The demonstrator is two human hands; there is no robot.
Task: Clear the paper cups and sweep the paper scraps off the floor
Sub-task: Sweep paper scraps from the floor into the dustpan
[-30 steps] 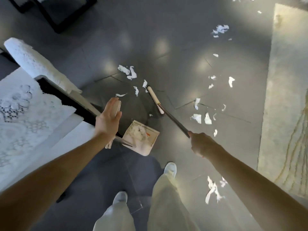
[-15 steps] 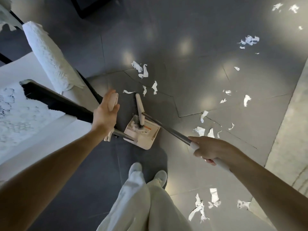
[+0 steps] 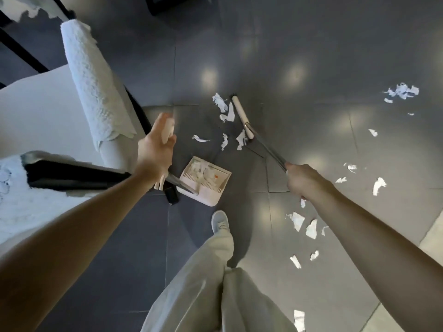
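**Entry: torn white paper scraps (image 3: 225, 109), dark tiled floor (image 3: 311, 44), sweeping in hand.**
The scraps lie just beyond the pale plastic long-handled dustpan (image 3: 206, 179), along the left flank of the cream bar-shaped broom head (image 3: 241, 116). The head's long axis runs away from the dustpan, so the stroke likely draws back toward it. The right-hand grip (image 3: 303, 179), the nearer one, is closed round the metal broom shaft (image 3: 268, 147). The left-hand grip (image 3: 155, 152) wraps the dustpan's upright handle. Further scraps lie right of the dustpan.
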